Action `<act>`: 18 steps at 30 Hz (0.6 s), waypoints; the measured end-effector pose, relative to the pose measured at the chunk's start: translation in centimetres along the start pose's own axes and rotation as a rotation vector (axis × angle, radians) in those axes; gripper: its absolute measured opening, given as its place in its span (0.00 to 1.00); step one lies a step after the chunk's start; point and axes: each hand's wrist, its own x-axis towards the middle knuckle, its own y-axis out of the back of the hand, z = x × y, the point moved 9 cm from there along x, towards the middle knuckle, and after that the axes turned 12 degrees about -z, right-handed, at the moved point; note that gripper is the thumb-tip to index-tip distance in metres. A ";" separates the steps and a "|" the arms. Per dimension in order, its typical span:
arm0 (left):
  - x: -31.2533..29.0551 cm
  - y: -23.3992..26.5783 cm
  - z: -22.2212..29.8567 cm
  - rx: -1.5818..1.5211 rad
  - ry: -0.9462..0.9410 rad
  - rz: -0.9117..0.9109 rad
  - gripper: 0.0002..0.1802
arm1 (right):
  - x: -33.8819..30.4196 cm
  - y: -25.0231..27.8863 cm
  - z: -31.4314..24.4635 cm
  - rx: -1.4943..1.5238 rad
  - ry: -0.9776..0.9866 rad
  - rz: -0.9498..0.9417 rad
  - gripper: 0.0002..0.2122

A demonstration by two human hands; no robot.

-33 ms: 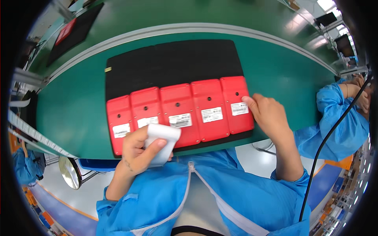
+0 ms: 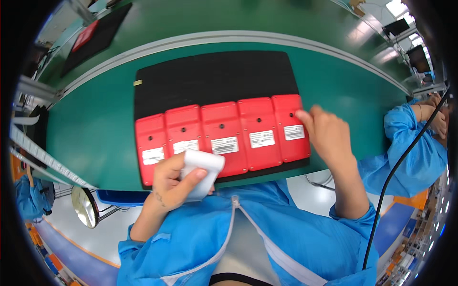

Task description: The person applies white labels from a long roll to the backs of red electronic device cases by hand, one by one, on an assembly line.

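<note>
Several red device casings (image 2: 222, 114) lie side by side on a black mat (image 2: 214, 74). Each has a small dark round spot and a white printed label (image 2: 224, 145) on its lower half. My left hand (image 2: 174, 181) grips a folded white sheet (image 2: 206, 168), thumb on top, in front of the casings' near edge. Over the right edge of the rightmost casing (image 2: 289, 107) hovers my right hand (image 2: 329, 136), slightly blurred. Its thumb stands apart from the loosely curled fingers, and nothing shows between them; whether it touches the casing I cannot tell.
The mat rests on a green table (image 2: 95, 119) with a pale rail (image 2: 224, 37) along its far side. Beyond the rail, another dark mat (image 2: 107, 35) carries a red piece. A person's blue sleeve (image 2: 405, 143) is at the right, near a black cable (image 2: 398, 164).
My right hand has shifted slightly up the rightmost casing, away from its label. My left hand keeps hold of the white sheet. The whole view has moved a little.
</note>
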 end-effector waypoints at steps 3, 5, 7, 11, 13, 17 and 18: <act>-2.8 -0.1 1.7 0.094 -0.189 -0.163 0.10 | -0.5 5.6 -11.4 0.032 0.566 0.587 0.12; -5.5 0.8 3.4 0.121 -0.326 -0.098 0.10 | -2.3 4.4 -21.5 0.077 1.064 0.411 0.08; -8.3 1.6 3.7 0.064 -0.407 0.029 0.10 | -3.3 0.1 -29.2 0.078 1.347 0.319 0.09; -11.0 2.7 3.6 0.109 -0.334 0.152 0.09 | -4.7 -6.8 -33.6 0.046 1.600 0.146 0.08; -12.1 2.9 3.0 0.052 -0.282 0.178 0.10 | -4.9 -7.9 -33.6 -0.029 1.624 0.023 0.09; -12.3 4.3 1.3 -0.133 -0.143 0.263 0.12 | -4.2 -7.0 -29.0 -0.133 1.607 -0.037 0.09; -11.8 4.8 1.4 -0.132 -0.158 0.266 0.12 | -3.5 -6.4 -26.8 -0.162 1.570 -0.073 0.09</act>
